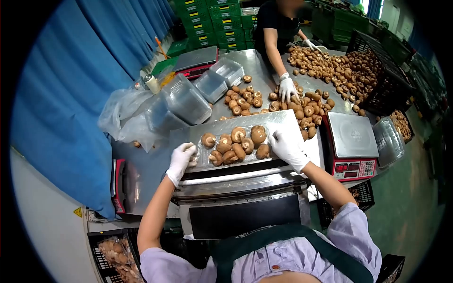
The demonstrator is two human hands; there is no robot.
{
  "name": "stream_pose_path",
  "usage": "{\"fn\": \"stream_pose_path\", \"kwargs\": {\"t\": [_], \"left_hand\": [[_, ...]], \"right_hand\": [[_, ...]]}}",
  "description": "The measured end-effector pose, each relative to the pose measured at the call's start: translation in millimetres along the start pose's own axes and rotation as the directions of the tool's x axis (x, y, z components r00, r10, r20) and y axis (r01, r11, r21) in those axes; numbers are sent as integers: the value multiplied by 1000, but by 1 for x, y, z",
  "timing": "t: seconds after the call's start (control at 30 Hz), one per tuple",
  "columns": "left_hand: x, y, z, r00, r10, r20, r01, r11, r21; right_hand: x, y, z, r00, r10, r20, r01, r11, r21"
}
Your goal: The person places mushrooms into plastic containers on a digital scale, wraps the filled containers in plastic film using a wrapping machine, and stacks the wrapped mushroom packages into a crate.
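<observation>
A clear tray of brown mushrooms (238,145) lies on the metal top of a wrapping machine (278,121), in front of my body. My left hand (182,160), in a white glove, is at the tray's left end with its fingers curled on clear film. At the right end, my right hand (289,145), also gloved in white, has its fingers pinched together beside the tray; whatever they hold is too small to make out. Below the metal top is a dark flat plate (245,216).
Stacked clear trays (186,100) and a plastic bag (123,109) stand left. A scale (352,137) is at right, another (196,58) at back left. Across the table (247,57), a co-worker's gloved hand (288,88) touches loose mushrooms (309,109). A black crate (384,70) lies tipped.
</observation>
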State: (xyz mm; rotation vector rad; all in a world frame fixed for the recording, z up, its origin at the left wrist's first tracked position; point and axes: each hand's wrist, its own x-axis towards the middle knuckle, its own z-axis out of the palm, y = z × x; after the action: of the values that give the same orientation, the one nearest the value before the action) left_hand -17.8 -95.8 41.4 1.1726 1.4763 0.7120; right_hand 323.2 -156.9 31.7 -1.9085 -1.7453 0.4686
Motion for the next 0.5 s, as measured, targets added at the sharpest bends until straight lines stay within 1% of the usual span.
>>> {"fn": "stream_pose_path", "kwargs": {"t": [0.03, 0.07, 0.1, 0.13, 0.17, 0.2, 0.27, 0.3, 0.33, 0.37, 0.4, 0.43, 0.47, 0.5], "left_hand": [[0, 2, 7, 996, -82, 30, 81, 996, 49], [6, -1, 11, 983, -143, 114, 137, 989, 55], [15, -11, 15, 994, -55, 98, 42, 990, 136], [28, -26, 17, 996, 32, 88, -50, 975, 217], [44, -46, 17, 989, 141, 46, -146, 975, 166], [38, -46, 18, 989, 146, 39, -150, 975, 163], [23, -42, 26, 956, 289, -42, -290, 957, -21], [0, -29, 30, 974, 222, -45, -226, 952, -207], [-38, -14, 30, 968, 248, -37, -250, 946, -205], [-66, -21, 31, 959, 274, -76, -284, 944, -168], [-96, -32, 35, 930, 352, -109, -361, 930, -74], [-126, -45, 31, 931, 359, -71, -360, 933, 3], [-154, -55, 34, 960, 266, -83, -266, 964, 4], [-173, -76, 34, 971, 230, -68, -231, 973, -17]], "right_hand": [[2, -1, 3, 999, -1, -36, -2, 997, -83], [5, -1, 6, 997, -9, -72, -3, 986, -166], [8, 0, 9, 997, -20, -75, 8, 986, -166], [10, 3, 11, 999, 21, -45, -28, 988, -149], [11, 6, 12, 998, 63, -15, -64, 989, -133], [9, 10, 12, 998, 54, -17, -56, 989, -135], [3, 19, 9, 993, -7, -115, 21, 993, 120], [-5, 19, 4, 993, -27, -118, 50, 980, 192], [-25, 13, -12, 997, 11, -74, 9, 965, 263], [-54, -5, -35, 1000, -8, -9, 11, 909, 416], [-85, 4, -31, 996, -73, -52, 86, 937, 338], [-116, 14, -23, 984, -152, -90, 171, 950, 263], [-148, 8, -29, 985, -168, -44, 173, 962, 212], [-173, 16, -22, 989, -141, 43, 132, 976, 171]]}}
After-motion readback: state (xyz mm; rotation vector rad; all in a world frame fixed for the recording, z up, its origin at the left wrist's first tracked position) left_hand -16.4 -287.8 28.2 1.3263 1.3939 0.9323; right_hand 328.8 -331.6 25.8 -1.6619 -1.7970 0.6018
